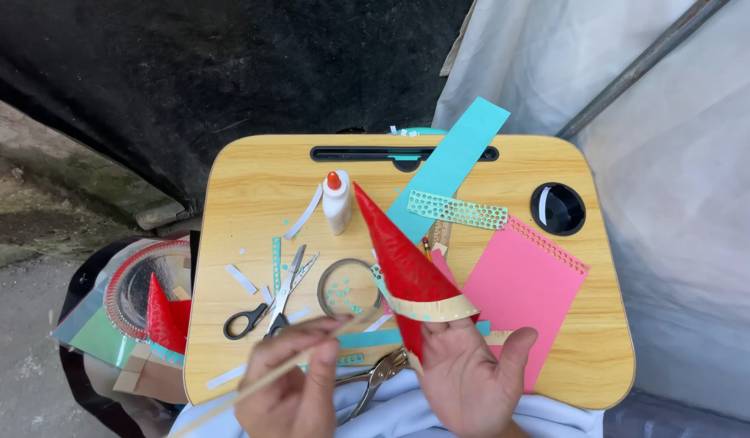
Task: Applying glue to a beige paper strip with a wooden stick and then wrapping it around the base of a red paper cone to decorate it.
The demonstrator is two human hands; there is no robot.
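Head view: 2 hands over worktop (253, 174)
Right hand (470, 369): holding red paper cone (399, 259)
Left hand (292, 381): gripping thin stick (269, 375), probably wooden

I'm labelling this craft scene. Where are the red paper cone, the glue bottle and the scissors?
red paper cone (399, 259): head view, middle of its red side.
glue bottle (337, 207): head view, white body.
scissors (287, 285): head view, near the blades' pivot.
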